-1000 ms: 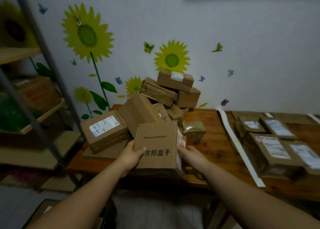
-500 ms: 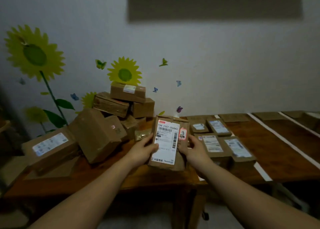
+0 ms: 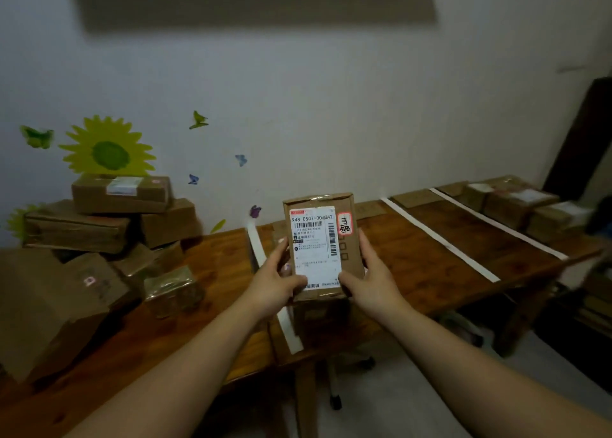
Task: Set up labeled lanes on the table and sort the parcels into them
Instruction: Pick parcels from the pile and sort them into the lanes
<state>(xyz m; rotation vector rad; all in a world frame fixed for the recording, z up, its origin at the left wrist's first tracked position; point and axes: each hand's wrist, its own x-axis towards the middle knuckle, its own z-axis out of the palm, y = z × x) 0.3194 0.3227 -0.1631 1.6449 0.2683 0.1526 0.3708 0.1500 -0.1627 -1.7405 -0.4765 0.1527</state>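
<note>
parcel [image 3: 349,259] held upright in both my hands, above the table [image 3: 414,259] near its front edge; my left hand [image 3: 276,285] grips its left side with the thumb on the front; my right hand [image 3: 372,282] grips its right side the same way; its white label [image 3: 314,245] faces me, with a red-rimmed sticker [image 3: 345,224] just beside it at the top right; white strips [image 3: 440,239] run across the table, one just left of the parcel and partly behind my left hand, two more well to the right; a pile [image 3: 79,229] of cardboard parcels sits at the left end against the wall; more boxes [image 3: 510,206] stand past the rightmost strip; a sunflower [image 3: 107,151] is on the wall above the pile
</note>
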